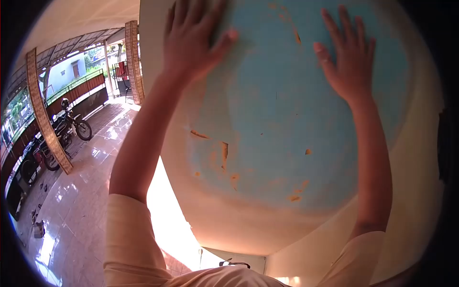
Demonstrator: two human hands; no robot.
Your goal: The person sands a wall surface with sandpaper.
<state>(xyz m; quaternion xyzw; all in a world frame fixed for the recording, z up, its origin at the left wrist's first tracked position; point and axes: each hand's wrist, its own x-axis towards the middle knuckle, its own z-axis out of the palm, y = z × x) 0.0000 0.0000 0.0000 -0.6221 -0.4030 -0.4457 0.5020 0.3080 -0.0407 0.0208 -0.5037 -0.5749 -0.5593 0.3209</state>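
Observation:
My left hand (195, 45) is raised at the top of the view, fingers spread, palm toward a pale wall (229, 225) with a large faded blue patch (272, 86). It sits near the patch's upper left edge; the fingertips are partly cut off by the frame. On the upper right, my right hand (351, 67) lies spread over the blue area, with its thumb pointing up and left. Neither hand holds anything. Orange-brown chips (224, 150) and scrapes show in the blue surface, mostly in its lower half. Whether both palms press fully on the wall cannot be told.
To the left stretches a shiny tiled floor (88, 191) with a patterned pillar (45, 112) and a second pillar (134, 62). Parked motorcycles (71, 124) stand by a railing (91, 93). Shoes or small items (38, 227) lie on the floor at the lower left.

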